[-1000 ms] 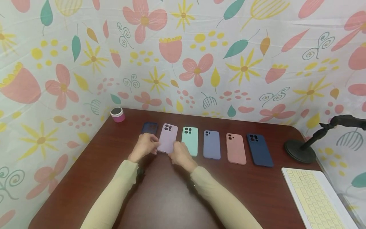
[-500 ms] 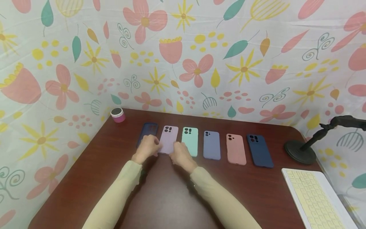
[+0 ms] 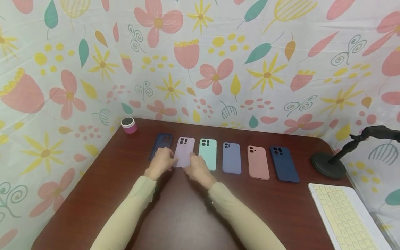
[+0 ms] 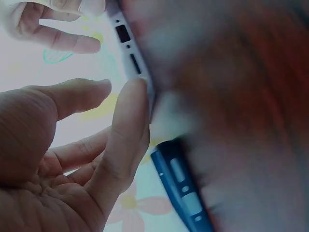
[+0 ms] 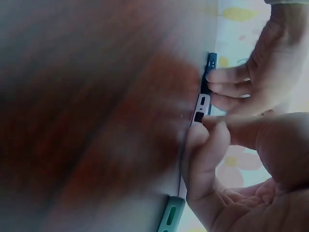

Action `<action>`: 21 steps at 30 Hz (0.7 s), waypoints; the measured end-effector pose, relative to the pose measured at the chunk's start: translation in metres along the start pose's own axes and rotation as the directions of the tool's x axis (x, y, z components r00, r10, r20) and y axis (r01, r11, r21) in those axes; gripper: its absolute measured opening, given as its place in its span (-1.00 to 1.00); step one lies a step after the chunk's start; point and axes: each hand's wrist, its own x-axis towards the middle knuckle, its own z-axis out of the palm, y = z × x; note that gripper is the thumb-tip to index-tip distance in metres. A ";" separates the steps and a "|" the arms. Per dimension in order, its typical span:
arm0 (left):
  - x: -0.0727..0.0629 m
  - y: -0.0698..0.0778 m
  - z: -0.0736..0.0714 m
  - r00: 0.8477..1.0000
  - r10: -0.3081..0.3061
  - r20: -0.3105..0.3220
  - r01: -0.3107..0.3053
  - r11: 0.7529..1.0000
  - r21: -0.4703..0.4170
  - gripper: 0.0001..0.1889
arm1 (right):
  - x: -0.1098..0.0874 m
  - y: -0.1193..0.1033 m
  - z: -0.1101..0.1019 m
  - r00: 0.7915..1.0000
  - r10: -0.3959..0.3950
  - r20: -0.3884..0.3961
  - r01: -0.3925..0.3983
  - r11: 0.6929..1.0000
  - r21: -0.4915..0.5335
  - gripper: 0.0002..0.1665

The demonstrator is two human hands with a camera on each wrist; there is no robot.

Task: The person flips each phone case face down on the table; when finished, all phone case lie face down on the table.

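Observation:
A lilac phone case (image 3: 185, 150) lies flat on the table, camera cutouts at its far end. My left hand (image 3: 160, 162) is at its near left corner. In the left wrist view, a fingertip touches the case's edge while the thumb stays apart from that finger. My right hand (image 3: 199, 170) grips the near right corner with curled fingers; in the right wrist view the thumb sits by the port cutout. Left of it lies a dark blue see-through case (image 3: 162, 143), partly behind my left hand. To the right lies a mint case (image 3: 207, 155).
Further right in the row are a periwinkle case (image 3: 231, 158), a pink case (image 3: 258, 162) and a navy case (image 3: 284, 164). A black stand (image 3: 328, 165) and a keyboard (image 3: 343, 211) occupy the right side. A pink jar (image 3: 129, 125) stands at the back left corner.
Over the past second the lilac case has shifted slightly toward me. My left hand has moved a little right and nearer, uncovering more of the dark blue case. My right hand has barely moved.

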 end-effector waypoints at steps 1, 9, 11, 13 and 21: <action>-0.004 0.005 -0.003 1.000 -0.001 -0.013 0.001 1.000 -0.003 -0.76 | -0.001 0.000 0.001 1.000 -0.005 -0.011 0.005 1.000 0.002 -0.31; -0.015 0.010 -0.031 0.998 0.016 -0.056 -0.017 1.000 -0.008 -0.67 | -0.002 -0.014 0.011 0.994 -0.074 -0.076 0.075 0.997 0.014 -0.03; -0.016 0.003 -0.040 0.999 0.016 -0.046 -0.018 1.000 -0.025 -0.62 | -0.004 -0.024 0.011 0.996 -0.074 -0.056 0.077 0.996 0.041 -0.03; -0.018 -0.005 -0.049 1.000 0.010 -0.030 -0.011 0.999 -0.038 -0.57 | -0.007 -0.035 0.011 0.996 -0.077 -0.040 0.080 0.994 0.074 -0.02; -0.020 -0.037 -0.079 0.999 -0.040 0.000 0.040 0.999 -0.025 -0.51 | 0.001 -0.057 0.027 0.996 -0.085 0.025 0.080 0.987 0.136 0.07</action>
